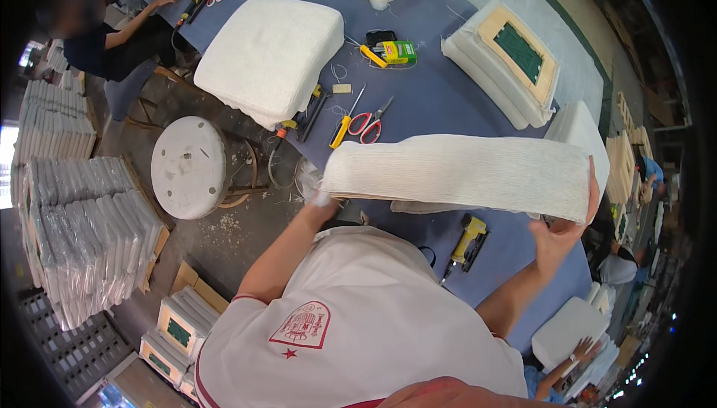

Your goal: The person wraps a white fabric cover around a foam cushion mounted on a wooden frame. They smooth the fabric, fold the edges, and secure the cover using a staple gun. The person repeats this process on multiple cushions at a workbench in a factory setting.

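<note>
Both my hands hold a white upholstered seat cushion point(455, 172), tilted up on edge so that its long fabric-covered side faces me. My left hand point(323, 210) grips its left lower corner; most of those fingers are hidden, and a bit of white material shows at them. Around the right end my right hand point(556, 236) is wrapped, thumb on the near side and fingers up the outer edge. On the blue table just below the cushion lies a yellow and black staple gun point(468, 243). Beyond it are red-handled scissors point(370, 120) and a yellow-handled screwdriver-like tool point(346, 120).
Another white cushion point(272, 57) sits at the table's left edge, beside more staple guns. Stacked cushions with a wooden frame point(508, 60) stand at the far right. A round white stool point(190, 167) and wrapped stacks point(82, 236) are on the left. Co-workers point(112, 34) work nearby.
</note>
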`<state>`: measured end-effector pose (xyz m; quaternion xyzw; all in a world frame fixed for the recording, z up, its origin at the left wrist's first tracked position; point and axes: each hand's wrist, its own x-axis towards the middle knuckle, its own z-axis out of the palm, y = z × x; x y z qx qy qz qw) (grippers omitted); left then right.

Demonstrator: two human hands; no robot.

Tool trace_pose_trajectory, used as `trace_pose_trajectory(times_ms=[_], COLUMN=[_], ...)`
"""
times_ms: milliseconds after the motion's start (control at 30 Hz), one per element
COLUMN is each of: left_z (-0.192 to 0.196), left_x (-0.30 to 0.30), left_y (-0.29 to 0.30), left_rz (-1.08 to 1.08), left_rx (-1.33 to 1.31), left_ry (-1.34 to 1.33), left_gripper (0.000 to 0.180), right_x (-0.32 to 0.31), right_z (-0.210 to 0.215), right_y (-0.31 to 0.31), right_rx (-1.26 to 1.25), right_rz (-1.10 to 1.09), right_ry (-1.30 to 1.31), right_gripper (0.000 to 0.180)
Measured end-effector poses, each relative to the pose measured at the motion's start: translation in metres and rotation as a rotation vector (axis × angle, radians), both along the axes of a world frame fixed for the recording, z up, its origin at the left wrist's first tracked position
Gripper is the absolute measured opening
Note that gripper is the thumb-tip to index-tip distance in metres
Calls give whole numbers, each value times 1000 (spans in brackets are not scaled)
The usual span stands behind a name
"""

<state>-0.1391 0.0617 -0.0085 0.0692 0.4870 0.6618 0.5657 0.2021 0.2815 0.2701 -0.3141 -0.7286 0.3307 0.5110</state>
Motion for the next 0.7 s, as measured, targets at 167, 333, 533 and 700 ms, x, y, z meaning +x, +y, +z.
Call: trace_pose_trajectory(times_ms=[167,333,533,700], left_z=[56,206,179,81], left_x=[34,39,70,92], left_y=[74,143,196,218], left_rz=[-43,-196,-128,-40], left_rx=[283,742,726,553], left_ry=[-93,408,1105,578], left_gripper=[74,86,96,88], right_x=[88,171,184,167], right_z=[-30,-72,-112,-117], right_y=[-4,10,69,109], right_rx=[-5,50,-99,-196], right_rz=[-326,-326,-471,-486], right_ry=[125,481,406,-4], right_gripper=[108,92,75,55])
